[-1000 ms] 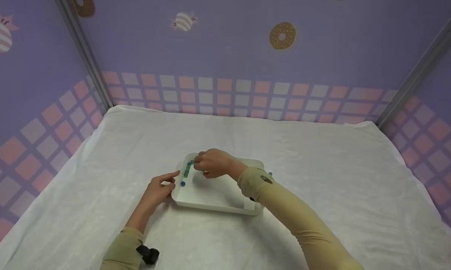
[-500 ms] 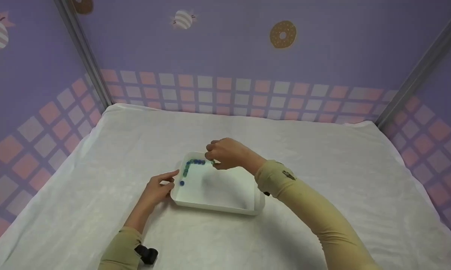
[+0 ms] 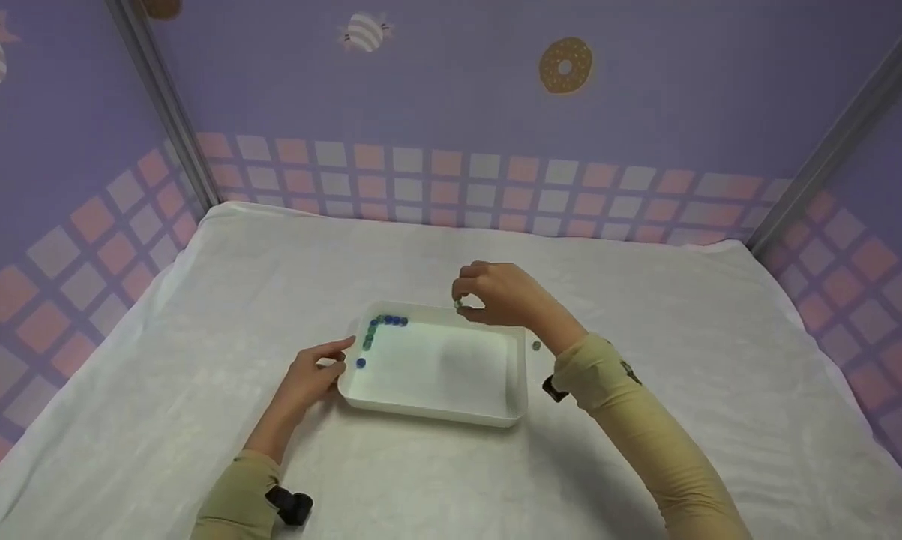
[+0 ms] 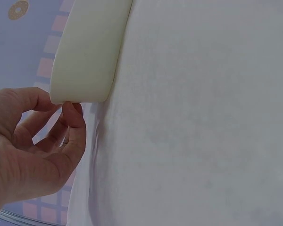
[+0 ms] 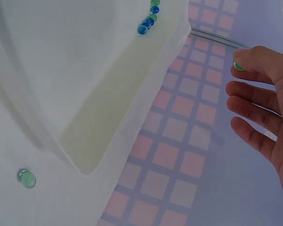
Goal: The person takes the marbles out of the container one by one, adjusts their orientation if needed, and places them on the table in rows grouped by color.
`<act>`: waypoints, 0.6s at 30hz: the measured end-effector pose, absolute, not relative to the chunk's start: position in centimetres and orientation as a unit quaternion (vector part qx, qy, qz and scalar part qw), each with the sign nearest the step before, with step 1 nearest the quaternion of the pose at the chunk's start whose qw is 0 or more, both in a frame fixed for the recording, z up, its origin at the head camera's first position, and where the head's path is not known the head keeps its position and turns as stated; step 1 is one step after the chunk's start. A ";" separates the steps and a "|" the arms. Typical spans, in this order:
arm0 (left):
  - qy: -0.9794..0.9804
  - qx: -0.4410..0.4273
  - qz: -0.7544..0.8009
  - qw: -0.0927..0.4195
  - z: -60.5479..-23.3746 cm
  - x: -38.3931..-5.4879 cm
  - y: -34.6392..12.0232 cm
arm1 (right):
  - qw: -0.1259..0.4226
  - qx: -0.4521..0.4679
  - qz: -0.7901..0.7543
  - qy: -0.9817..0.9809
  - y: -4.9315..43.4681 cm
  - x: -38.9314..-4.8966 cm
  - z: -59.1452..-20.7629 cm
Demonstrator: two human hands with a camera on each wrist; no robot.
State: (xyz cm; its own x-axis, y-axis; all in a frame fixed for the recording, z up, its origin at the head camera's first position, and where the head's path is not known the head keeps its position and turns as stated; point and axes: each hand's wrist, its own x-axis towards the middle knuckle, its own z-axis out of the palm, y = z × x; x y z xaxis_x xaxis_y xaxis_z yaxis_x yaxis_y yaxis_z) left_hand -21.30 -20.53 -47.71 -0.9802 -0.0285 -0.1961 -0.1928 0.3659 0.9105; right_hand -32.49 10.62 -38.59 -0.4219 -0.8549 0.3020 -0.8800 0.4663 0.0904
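Observation:
A white rectangular tray [image 3: 518, 390] lies on the cloth. My left hand [image 3: 310, 382] holds it at its left end, with index finger on the rim and thumb against the outer wall. Inside, several blue and green glass marbles form an L along the left and far walls, and one blue marble [image 3: 361, 363] lies apart, nearer the front. My right hand [image 3: 507, 292] is raised over the tray's far rim and pinches a green marble [image 5: 238, 66] between thumb and index finger, its other fingers loosely bent. Another clear-green marble [image 5: 27, 179] sits outside the tray's right end.
A white cloth [image 3: 683, 360] covers the table. Purple printed walls [image 3: 451, 90] stand at the back and both sides, with grey metal posts [image 3: 169, 112] at the corners. Small black cameras [image 3: 292, 506] are strapped at the wrists.
My right hand has lifted from the tray's far left corner and moved right and away, a green marble in its fingers. The marbles along the far wall have come into view. The left hand stays put.

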 end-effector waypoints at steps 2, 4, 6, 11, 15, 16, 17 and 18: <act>0.824 -0.068 0.558 0.074 -47.7 -21.3 -20.6 | 0.156 0.507 0.051 -0.846 11.2 -32.5 -38.7; 0.823 -0.069 0.558 0.072 -47.7 -21.4 -20.6 | 0.157 0.499 0.066 -0.849 11.8 -32.6 -38.9; 0.824 -0.064 0.559 0.071 -47.8 -21.3 -20.6 | 0.162 0.493 0.083 -0.851 12.5 -32.5 -39.0; 0.824 -0.058 0.560 0.065 -47.8 -21.2 -20.6 | 0.185 0.471 0.131 -0.852 14.3 -32.4 -39.7; 0.822 -0.063 0.561 0.067 -47.9 -21.2 -20.6 | 0.198 0.446 0.179 -0.854 15.5 -32.5 -40.5; 0.822 -0.064 0.561 0.068 -47.9 -21.3 -20.6 | 0.200 0.438 0.187 -0.856 15.8 -32.5 -40.8; 0.822 -0.065 0.561 0.070 -48.0 -21.3 -20.6 | 0.200 0.430 0.195 -0.859 16.0 -32.5 -41.1; 0.823 -0.065 0.560 0.070 -48.0 -21.3 -20.6 | 0.198 0.423 0.203 -0.861 16.2 -32.5 -41.5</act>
